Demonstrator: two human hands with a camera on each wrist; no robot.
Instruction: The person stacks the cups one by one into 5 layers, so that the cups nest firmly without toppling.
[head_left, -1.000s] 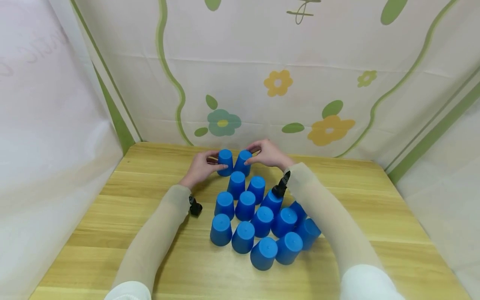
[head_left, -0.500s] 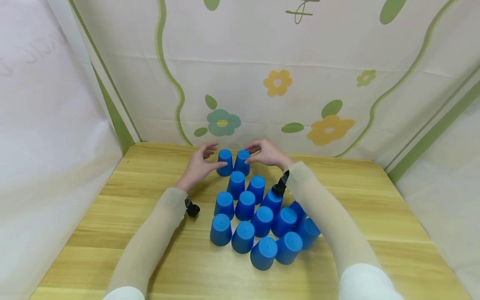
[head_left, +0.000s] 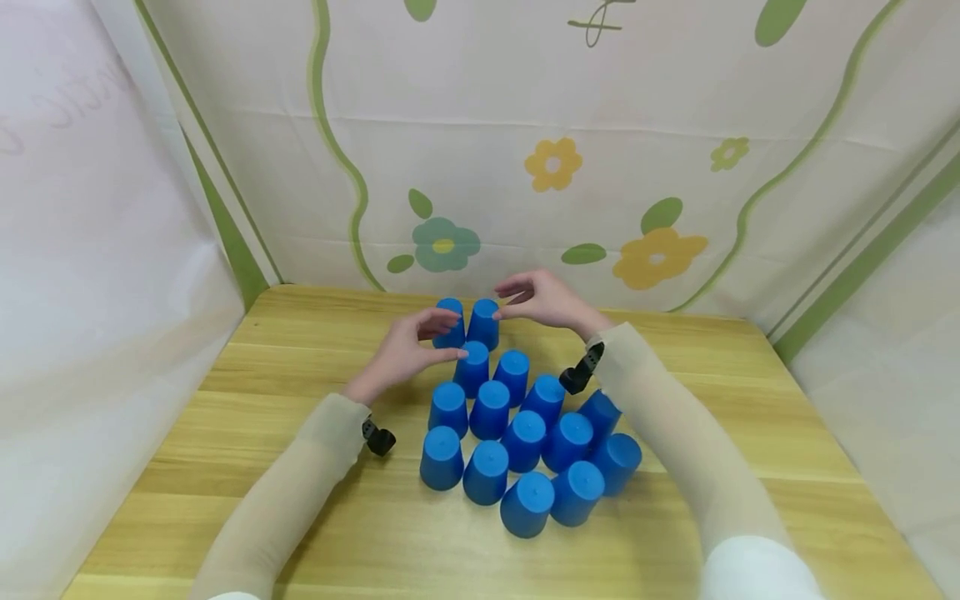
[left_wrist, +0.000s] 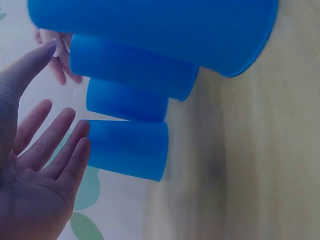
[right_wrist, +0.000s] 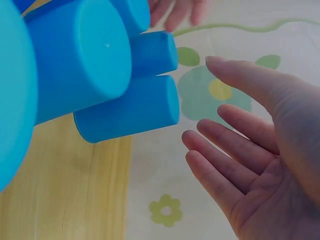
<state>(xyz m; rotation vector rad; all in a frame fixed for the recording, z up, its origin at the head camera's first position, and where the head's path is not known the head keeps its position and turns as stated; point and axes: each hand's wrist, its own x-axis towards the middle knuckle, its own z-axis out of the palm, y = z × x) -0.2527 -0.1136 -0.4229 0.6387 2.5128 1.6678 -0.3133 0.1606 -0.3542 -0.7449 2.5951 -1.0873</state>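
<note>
Blue plastic cups stand upside down on the wooden table. Two of them, a left back cup (head_left: 450, 337) and a right back cup (head_left: 483, 327), stand side by side near the far edge. My left hand (head_left: 408, 346) is spread beside a cup in the row before them (head_left: 472, 372), its thumb tip overlapping that cup's top in the head view. Its palm and straight fingers (left_wrist: 41, 175) show in the left wrist view, holding nothing. Just right of the right back cup, my right hand (head_left: 546, 300) is also spread; in the right wrist view its fingers (right_wrist: 225, 172) are apart from the cups.
Several more cups (head_left: 525, 442) stand close together in staggered rows toward the front right. The wooden table (head_left: 225, 467) ends at a white curtain (head_left: 495, 108) printed with flowers. Another white curtain (head_left: 97, 250) hangs at the left.
My left hand has let go of the left back cup and moved toward the nearer row. My right hand has released the right back cup and drawn back slightly to the right.
</note>
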